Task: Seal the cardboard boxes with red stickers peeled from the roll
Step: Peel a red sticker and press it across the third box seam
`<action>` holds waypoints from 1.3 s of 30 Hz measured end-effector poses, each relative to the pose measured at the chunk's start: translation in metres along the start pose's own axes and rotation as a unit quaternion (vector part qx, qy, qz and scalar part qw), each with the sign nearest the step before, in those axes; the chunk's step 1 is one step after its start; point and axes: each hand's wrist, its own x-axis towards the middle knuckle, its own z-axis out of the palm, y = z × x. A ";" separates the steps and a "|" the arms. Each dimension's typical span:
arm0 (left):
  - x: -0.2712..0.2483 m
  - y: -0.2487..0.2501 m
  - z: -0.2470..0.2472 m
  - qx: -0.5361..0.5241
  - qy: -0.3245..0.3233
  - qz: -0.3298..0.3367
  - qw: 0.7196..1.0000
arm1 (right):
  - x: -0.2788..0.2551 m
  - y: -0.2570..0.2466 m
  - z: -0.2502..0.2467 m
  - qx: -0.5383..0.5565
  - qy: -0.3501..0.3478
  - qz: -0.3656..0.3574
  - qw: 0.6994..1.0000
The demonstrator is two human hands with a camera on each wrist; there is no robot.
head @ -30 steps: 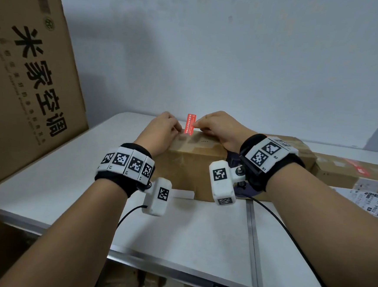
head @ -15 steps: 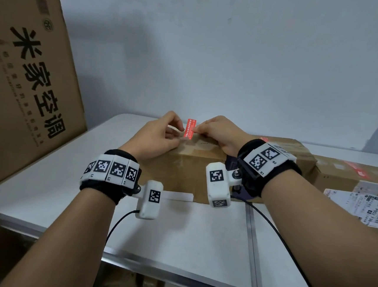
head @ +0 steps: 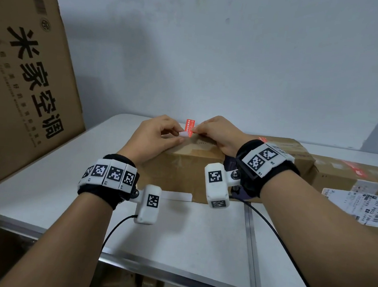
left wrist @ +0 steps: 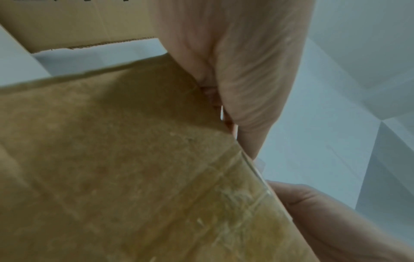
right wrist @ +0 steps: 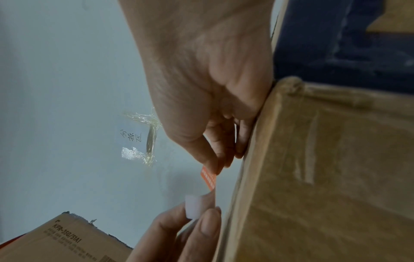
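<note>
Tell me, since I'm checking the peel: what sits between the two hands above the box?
In the head view, the red sticker stands between the left hand and the right hand, with white backing pinched by the left.

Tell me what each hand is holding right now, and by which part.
The right hand pinches the red sticker at its right edge. The left hand pinches the white backing strip at its peeled end, beside the sticker's lower end.

A plain pale wall fills the scene from nine to three o'clock. Below it a white folding table with a metal edge spreads toward six. At nine o'clock a tall printed carton leans beside it. Crinkled clear tape sticks to the wall.
</note>
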 end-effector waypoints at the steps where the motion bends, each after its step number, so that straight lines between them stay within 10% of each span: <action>1: -0.001 0.000 -0.001 0.000 0.000 -0.001 1.000 | 0.001 0.001 0.000 -0.004 -0.003 -0.003 1.000; 39: -0.008 0.013 -0.008 0.028 -0.076 -0.015 0.997 | -0.009 0.004 0.005 -0.246 0.033 -0.089 0.965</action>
